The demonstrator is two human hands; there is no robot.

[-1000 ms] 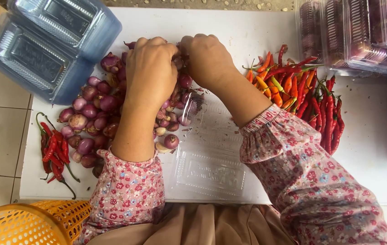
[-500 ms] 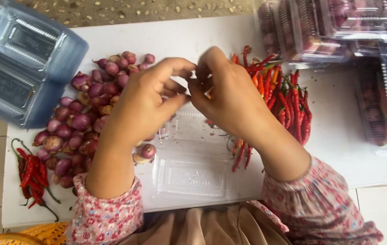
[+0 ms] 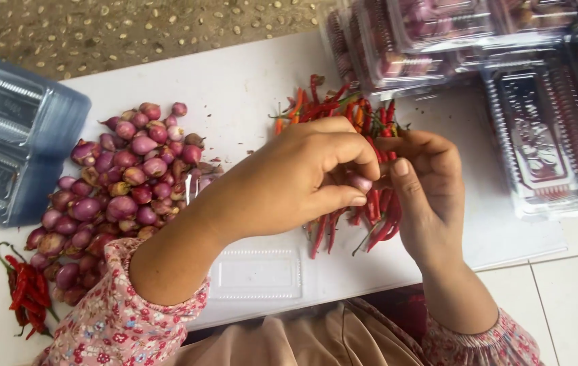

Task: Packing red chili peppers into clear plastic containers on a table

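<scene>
Head view looks straight down on my white board [image 3: 248, 95], and I place everything against the pile of red chilies [image 3: 343, 115] lying near its middle. My left hand [image 3: 302, 179] hovers just over the near end of that pile, fingers curled in, thumb and forefinger pinching a small pinkish shallot [image 3: 360, 183]. My right hand [image 3: 424, 186] meets it from the right side of the chilies, fingers bent and closed on a few red chilies [image 3: 384, 220] that hang down from my grip, touching the left fingertips. Left of the chili pile, well apart from it, sits a heap of purple shallots [image 3: 123, 196], and beyond that heap, at the board's left edge, a stack of clear blue-tinted plastic containers [image 3: 14, 139]. A smaller bunch of red chilies [image 3: 24, 288] lies at the near left corner. Between the chili pile and me rests an empty clear plastic tray [image 3: 255, 274], lying flat. Right of the chilies stands an open clear clamshell box [image 3: 540, 135], and behind it filled, closed boxes [image 3: 424, 34] are stacked.
</scene>
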